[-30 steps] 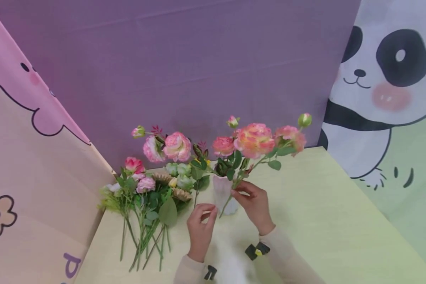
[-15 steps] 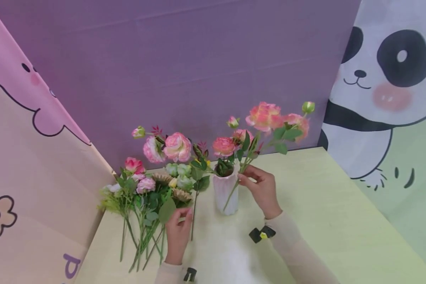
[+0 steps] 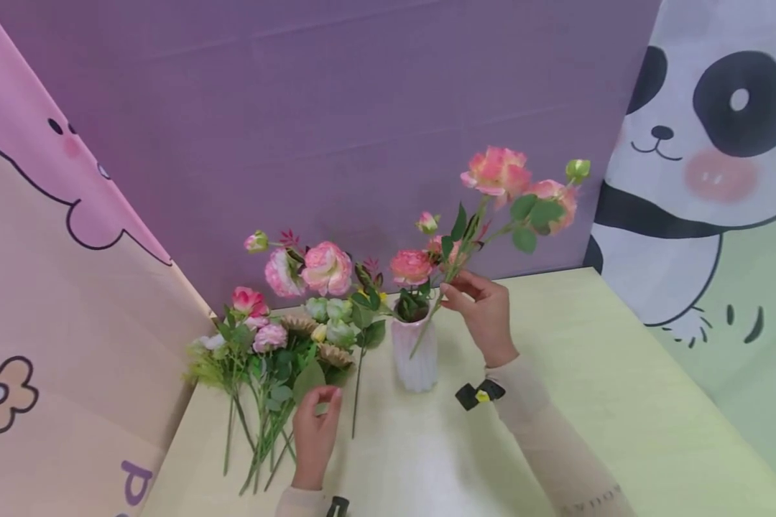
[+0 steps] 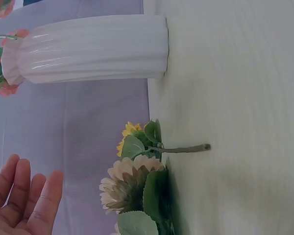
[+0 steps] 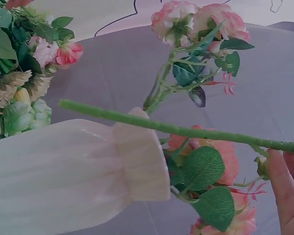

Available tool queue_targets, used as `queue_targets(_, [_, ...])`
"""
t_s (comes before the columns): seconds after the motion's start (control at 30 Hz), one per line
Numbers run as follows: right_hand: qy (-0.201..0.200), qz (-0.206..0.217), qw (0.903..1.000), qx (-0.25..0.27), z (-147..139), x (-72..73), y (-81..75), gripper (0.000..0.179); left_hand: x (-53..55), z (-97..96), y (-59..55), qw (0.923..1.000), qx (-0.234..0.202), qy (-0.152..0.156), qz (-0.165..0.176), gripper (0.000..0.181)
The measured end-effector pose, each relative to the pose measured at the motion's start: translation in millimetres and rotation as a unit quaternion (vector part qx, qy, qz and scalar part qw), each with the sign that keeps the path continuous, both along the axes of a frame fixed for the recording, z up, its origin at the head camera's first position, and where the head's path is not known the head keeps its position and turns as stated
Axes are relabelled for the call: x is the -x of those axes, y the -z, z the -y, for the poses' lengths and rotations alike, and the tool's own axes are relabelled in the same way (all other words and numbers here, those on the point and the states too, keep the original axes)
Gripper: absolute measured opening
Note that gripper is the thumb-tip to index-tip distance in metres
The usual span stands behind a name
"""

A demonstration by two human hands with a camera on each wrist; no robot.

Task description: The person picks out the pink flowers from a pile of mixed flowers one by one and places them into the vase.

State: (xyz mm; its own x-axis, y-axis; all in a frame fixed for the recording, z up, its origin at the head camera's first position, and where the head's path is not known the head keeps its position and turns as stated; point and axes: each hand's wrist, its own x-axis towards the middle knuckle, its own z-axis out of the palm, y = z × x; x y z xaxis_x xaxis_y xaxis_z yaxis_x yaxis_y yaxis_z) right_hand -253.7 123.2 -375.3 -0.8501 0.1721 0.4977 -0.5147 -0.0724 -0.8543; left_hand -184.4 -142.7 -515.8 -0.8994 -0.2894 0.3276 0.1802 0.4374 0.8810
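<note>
My right hand (image 3: 485, 316) pinches the green stem (image 5: 186, 131) of a pink-orange artificial peony spray (image 3: 496, 174), held up and tilted right. The stem's cut end hangs in front of the white ribbed vase (image 3: 415, 355), near its rim. Peonies (image 3: 411, 267) stand in the vase, and a pale pink spray (image 3: 326, 268) leans out to the left. Low beside the flower pile is my left hand (image 3: 315, 431), its fingers (image 4: 44, 205) loosely bent and holding nothing in the left wrist view. From above, it overlaps a large leaf.
Several artificial flowers lie in a pile (image 3: 268, 359) on the table's left, stems toward the front. One dark stem (image 3: 357, 395) lies between pile and vase. A purple backdrop (image 3: 362, 129) stands behind, with printed panels on both sides.
My right hand has risen with the peony spray, lifting its stem end toward the vase's rim. My left hand has drawn away from the vase toward the pile on the left.
</note>
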Motion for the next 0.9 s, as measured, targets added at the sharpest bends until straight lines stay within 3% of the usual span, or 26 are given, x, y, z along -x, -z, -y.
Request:
queue_targets(0.47, [0.019,0.018,0.9994,0.020,-4,15.9,-23.8,0.031,-2.5,2.3,7.4,0.9997,0.020,-0.004,-0.016,0.012])
queue_targets(0.7, [0.028,0.004,0.9992,0.029,-7,21.2,-32.9,0.030,-3.8,4.0,7.5,0.9995,0.018,-0.007,-0.024,0.012])
queue_targets(0.9, [0.037,-0.005,0.9987,0.034,-9,23.3,-35.2,0.029,-4.1,4.9,7.4,0.9997,0.020,-0.009,-0.005,0.013])
